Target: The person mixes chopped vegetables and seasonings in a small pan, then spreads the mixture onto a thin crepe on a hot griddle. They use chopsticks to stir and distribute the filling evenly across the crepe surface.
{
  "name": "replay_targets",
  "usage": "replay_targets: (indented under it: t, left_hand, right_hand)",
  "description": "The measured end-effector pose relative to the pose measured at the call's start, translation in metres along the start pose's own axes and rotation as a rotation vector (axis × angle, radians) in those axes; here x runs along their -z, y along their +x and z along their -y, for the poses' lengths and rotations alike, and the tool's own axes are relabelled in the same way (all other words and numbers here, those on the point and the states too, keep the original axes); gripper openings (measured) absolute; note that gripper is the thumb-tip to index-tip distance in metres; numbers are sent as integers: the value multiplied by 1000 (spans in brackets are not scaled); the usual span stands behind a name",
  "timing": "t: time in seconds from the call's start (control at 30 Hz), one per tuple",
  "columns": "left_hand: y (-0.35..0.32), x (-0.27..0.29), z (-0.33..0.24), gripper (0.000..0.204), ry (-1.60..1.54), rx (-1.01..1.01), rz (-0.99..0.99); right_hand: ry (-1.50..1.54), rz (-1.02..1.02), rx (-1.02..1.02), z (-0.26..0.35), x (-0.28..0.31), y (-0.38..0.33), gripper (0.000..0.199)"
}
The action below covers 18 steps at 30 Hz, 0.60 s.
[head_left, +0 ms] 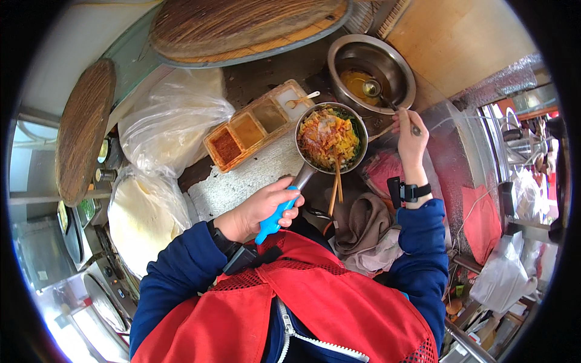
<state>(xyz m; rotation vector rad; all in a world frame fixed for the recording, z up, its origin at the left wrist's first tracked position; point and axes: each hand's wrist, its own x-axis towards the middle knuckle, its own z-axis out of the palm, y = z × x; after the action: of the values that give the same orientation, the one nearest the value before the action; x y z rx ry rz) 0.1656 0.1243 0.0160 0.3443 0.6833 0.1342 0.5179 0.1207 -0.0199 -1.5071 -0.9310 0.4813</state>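
The left hand [266,209] is wrapped round the blue handle [272,222] of a round metal pan [313,168], just right of the spice tray [213,151]. From here I see orange-yellow shreds [327,136] heaped in it, patched red and whitish, with greens along the right edge and chopsticks [333,196] leaning out. The right hand [413,136] has its fingers curled on a ladle [372,89].

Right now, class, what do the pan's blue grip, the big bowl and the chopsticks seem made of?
The blue grip: likely plastic or rubber, smooth, evenly coloured. The big bowl: metal, probably stainless steel, with a shiny, reflective rim. The chopsticks: seemingly wood or bamboo, plain tan and matte-looking.
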Motion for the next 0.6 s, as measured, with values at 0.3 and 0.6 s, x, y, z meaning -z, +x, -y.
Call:
replay_targets:
  t: [0.3, 0.6]
  left_hand:
    - [-88, 20, 18, 43, -7, -73, -81]
    - [-165, 31, 47, 44, -215, -362, -73]
  right_hand:
    - [-479, 101, 138, 24, -36, -7, 28]
    - [-333, 1061, 903, 162, -156, -156, 29]
